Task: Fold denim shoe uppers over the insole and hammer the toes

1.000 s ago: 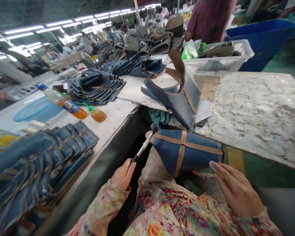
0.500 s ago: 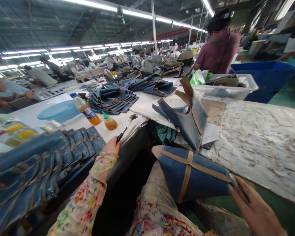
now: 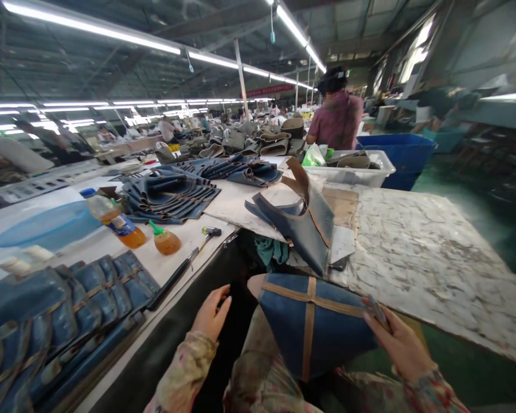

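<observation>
blue piece (image 3: 331, 330): smooth, matt, leather-like | tall bottle (image 3: 119, 222): clear plastic | streaked tabletop (image 3: 417, 252): rough

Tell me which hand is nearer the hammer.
Left. The left hand is close to the hammer, not touching; the right hand is farther off, at the blue piece.

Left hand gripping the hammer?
No, the hammer lies along the edge of the white table, with a visible gap between it and the left hand.

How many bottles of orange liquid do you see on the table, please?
2: the blue-capped bottle, and the green-tipped bottle between it and the hammer. Others may be hidden.
</observation>
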The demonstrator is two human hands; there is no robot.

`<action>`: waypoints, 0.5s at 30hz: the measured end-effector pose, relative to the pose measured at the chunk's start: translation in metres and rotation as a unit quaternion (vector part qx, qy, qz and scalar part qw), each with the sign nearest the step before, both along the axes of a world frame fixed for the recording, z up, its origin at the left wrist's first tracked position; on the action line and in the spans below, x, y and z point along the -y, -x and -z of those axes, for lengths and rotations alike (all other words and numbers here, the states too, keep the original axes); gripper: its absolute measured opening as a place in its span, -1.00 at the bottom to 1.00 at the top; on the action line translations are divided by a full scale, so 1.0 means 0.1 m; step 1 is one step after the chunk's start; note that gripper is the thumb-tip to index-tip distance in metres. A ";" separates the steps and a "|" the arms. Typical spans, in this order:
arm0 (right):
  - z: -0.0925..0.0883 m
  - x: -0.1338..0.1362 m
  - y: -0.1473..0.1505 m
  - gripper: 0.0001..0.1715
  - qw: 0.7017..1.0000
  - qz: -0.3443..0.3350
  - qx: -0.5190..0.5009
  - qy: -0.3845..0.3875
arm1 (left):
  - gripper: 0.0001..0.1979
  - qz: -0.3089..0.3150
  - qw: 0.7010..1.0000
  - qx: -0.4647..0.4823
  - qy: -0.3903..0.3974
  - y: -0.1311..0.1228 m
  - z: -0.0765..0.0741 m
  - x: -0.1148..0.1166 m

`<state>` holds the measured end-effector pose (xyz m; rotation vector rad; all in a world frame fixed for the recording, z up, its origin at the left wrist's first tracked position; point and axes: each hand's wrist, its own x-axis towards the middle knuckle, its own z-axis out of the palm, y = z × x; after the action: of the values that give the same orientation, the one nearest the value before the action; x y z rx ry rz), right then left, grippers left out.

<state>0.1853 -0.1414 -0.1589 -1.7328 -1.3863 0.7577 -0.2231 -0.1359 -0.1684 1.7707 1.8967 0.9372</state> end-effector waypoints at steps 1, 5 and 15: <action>-0.12 -0.01 0.08 -0.42 1.000 0.003 0.006 -0.013 | -0.56 -0.002 0.998 0.060 0.030 -0.13 0.07 -0.10; -0.62 0.07 0.40 -0.53 0.993 -0.065 0.029 -0.098 | -0.51 -0.036 0.953 0.263 0.146 -0.48 0.27 -0.50; -1.22 0.05 0.98 -0.60 0.956 -0.259 0.067 -0.120 | -0.58 -0.117 0.959 0.239 0.093 -0.36 0.09 -0.49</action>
<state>0.0876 -0.1459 -0.0372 -1.2593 -1.9765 0.7135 -0.1871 -0.0868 -0.1775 1.1026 1.8190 1.1063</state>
